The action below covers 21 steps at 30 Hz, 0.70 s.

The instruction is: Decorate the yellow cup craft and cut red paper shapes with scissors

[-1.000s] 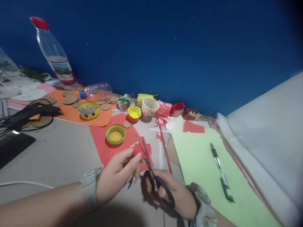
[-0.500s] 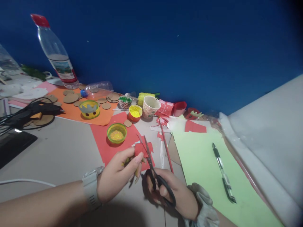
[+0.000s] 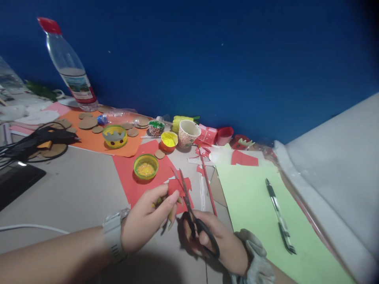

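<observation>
My left hand [image 3: 154,215] pinches a small piece of red paper [image 3: 175,187] between thumb and fingers, above a larger red sheet [image 3: 126,173]. Black-handled scissors [image 3: 189,205] are in my right hand [image 3: 217,238], fingers through the loops. Their blades are slightly apart and lie across the right part of the small red piece. Whether they are cutting into it, I cannot tell. Just beyond my left hand stands a small yellow-green bowl [image 3: 146,167] with yellow stuff inside, resting on the red sheet.
Behind are a yellow cup with a grey crown shape [image 3: 115,137], a patterned paper cup [image 3: 188,134] and a fallen clear bottle [image 3: 120,117]. A tall water bottle [image 3: 72,73] stands at left. On the right, a pen [image 3: 280,215] lies on green paper [image 3: 245,197].
The fallen clear bottle has rolled nearer and swung round. The yellow crown cup has shifted slightly right. My hands, the scissors and the small red piece look almost still.
</observation>
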Motion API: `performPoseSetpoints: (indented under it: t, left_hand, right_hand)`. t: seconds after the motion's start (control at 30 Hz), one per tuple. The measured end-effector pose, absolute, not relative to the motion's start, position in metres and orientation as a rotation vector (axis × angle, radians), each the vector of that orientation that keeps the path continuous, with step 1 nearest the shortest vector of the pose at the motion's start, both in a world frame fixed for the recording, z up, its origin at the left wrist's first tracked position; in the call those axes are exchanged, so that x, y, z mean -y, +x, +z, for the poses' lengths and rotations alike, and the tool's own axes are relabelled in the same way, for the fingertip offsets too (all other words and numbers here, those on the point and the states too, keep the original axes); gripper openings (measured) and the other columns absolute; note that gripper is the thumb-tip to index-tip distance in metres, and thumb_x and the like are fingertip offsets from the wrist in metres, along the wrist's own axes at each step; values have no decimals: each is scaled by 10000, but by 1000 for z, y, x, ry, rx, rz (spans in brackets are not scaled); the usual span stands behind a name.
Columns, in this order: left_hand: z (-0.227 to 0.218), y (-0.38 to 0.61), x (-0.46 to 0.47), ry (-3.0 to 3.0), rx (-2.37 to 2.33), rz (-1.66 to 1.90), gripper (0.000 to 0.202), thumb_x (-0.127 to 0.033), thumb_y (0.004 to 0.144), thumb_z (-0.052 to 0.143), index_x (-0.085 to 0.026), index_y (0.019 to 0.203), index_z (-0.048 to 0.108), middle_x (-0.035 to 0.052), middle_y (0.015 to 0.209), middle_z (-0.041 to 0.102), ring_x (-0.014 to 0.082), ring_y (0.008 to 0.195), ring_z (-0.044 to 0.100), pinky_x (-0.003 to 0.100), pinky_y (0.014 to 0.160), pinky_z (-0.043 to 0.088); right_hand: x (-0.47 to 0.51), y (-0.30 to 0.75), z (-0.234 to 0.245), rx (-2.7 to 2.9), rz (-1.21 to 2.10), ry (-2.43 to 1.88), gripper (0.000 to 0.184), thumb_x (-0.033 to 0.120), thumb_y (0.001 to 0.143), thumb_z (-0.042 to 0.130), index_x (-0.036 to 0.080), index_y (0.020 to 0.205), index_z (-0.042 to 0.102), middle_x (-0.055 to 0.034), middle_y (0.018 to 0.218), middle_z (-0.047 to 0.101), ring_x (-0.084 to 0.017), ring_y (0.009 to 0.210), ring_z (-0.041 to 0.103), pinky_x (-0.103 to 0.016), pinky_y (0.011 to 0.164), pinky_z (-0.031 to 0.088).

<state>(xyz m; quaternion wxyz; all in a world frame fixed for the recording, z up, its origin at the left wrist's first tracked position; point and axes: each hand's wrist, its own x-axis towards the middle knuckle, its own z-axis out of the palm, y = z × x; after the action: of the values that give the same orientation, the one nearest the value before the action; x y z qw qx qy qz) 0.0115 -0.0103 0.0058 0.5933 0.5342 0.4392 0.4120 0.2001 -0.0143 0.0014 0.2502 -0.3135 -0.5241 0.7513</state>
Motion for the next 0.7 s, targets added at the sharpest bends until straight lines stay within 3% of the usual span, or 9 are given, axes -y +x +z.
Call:
performPoseSetpoints:
  t: [0.1, 0.7]
  left_hand:
    - [5, 11, 11, 1234, -1009, 938, 424, -458, 979, 413, -187, 659, 478, -58, 529, 481, 77, 458, 439, 226, 500, 380]
    - [7, 11, 9, 1271, -1014, 958, 380, -407, 988, 410, -189, 685, 482, -65, 537, 488, 77, 482, 453, 215, 524, 402]
  right_hand:
    - [14, 200, 2, 1428, 2032, -838, 565, 696, 776, 618, 147, 732, 493, 24, 586, 447, -85, 492, 396, -208, 462, 325]
    - [14, 200, -1, 1382, 2057, -819, 549, 675, 778, 634, 144, 741, 501, 30, 571, 447, -83, 479, 394, -207, 461, 321]
